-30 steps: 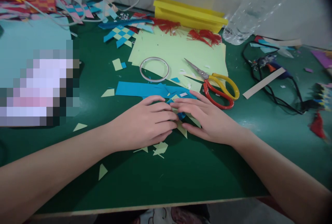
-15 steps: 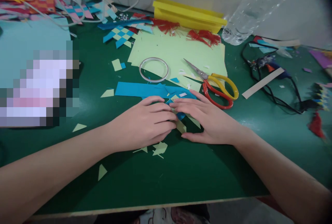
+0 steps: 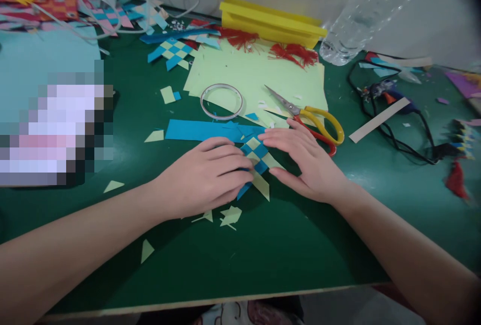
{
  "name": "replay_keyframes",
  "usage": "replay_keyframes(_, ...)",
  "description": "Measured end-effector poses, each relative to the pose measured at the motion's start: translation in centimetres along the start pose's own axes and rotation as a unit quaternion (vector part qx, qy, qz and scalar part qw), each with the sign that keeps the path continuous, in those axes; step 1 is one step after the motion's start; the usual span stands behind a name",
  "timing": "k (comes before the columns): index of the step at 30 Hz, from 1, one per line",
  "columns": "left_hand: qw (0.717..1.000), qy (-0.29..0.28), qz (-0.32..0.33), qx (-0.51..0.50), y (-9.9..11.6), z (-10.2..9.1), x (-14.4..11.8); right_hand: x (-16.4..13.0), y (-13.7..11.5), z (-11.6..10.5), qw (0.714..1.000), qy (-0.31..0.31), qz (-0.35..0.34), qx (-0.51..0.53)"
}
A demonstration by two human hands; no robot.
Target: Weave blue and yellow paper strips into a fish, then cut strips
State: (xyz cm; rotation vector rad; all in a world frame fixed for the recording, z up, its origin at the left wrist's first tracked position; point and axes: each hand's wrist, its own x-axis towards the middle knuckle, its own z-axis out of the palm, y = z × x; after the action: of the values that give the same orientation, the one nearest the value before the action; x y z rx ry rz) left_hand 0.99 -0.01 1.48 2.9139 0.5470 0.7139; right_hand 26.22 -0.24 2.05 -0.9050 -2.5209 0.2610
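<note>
Resting surface: green table [image 3: 285, 250], strewn with paper scraps; its near edge runs along the bottom of the view.
Light green sheets [image 3: 255, 76]: stacked flat beyond the hands, well apart from the fingertips, with a clear tape ring [image 3: 221, 101] lying on their near left corner.
Bottle [image 3: 361, 19]: clear plastic, leaning at the far right, far from the work.
Yellow block [image 3: 270, 24]: long, lying along the back wall behind red tassels [image 3: 295, 53].
Blue strip [image 3: 203, 130]: flat, long axis running left to right, just beyond the left fingertips and touching the woven piece's far side.
Left hand [image 3: 205, 179]: palm down, fingers held together and pressed flat on the left half of the woven piece; nothing is pinched.
Right hand [image 3: 308, 162]: palm down, fingers slightly spread, tips resting at the woven piece's right edge; thumb lies on the table below.
Scissors [image 3: 311, 122]: red and yellow handles just behind the right hand, blades pointing away to the far left; they sit closest to that hand's knuckles.
Woven piece [image 3: 257, 157]: small blue and pale green checker weave between the two hands, loose strip ends pointing toward the near edge, long axis slanting from far right to near left.
Nearer hand: left covers it; right only touches its edge.
In the way: scissors behind, blue strip beyond; near side holds only small scraps [image 3: 231, 214].
Glue gun and cord [image 3: 391, 97]: far right, well apart.
</note>
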Motion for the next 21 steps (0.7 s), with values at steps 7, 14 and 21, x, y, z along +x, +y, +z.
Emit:
replay_keyframes(7,0.992,0.041,-0.109,0.039,-0.39,0.08,-0.43,0.01,-0.10,0.04,0.994,0.094,0.051,-0.023)
replay_keyframes(14,0.984,0.041,-0.152,0.082,-0.50,0.25,-0.45,-0.15,-0.22,0.08,0.996,0.086,-0.036,-0.009)
replay_keyframes(21,0.986,0.060,-0.145,0.060,-0.83,0.41,-0.68,-0.25,-0.30,0.17,0.996,0.074,-0.038,-0.034)
